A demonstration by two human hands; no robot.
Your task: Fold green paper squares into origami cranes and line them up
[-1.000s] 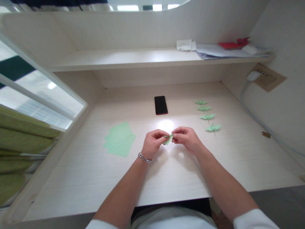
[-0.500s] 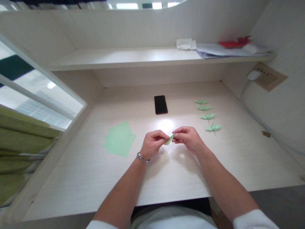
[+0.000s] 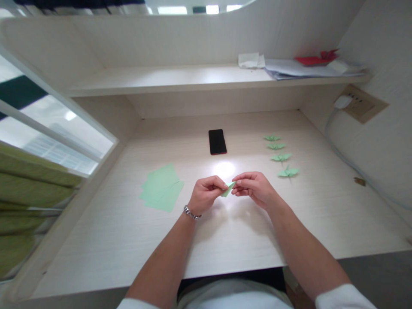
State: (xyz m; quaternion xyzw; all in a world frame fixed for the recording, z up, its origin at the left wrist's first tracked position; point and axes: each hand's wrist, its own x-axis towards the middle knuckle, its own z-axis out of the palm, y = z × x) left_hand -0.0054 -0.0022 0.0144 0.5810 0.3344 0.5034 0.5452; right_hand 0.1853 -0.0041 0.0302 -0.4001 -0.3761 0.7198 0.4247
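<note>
Counter (image 3: 96,223), pale and wood-grained, spreads across the middle and bottom of the frame. Above it, a shelf (image 3: 167,79) of the same pale finish runs across the upper part. Green curtain (image 3: 32,201) hangs in folds at the lower left. On the shelf, at upper right, lie white papers (image 3: 289,71) with a red item (image 3: 310,61) on top. Overlapping green sheets (image 3: 162,189) lie flat, left of center. A wall socket (image 3: 367,105) with a white plug (image 3: 343,101) sits at upper right.

Near the center, the left hand (image 3: 207,194) is nearly closed, thumb and curled fingers pinching a piece of folded green paper (image 3: 228,189). The right hand (image 3: 254,186) has its thumb and forefinger drawn together on that paper's upper right tip, the other fingers loosely bent. A black phone (image 3: 217,142) lies just above center. Four green paper figures (image 3: 288,172) form a column right of center. A silver bracelet (image 3: 192,213) circles the left wrist. The folded paper, small and slanted, is held between both hands, above the counter.
</note>
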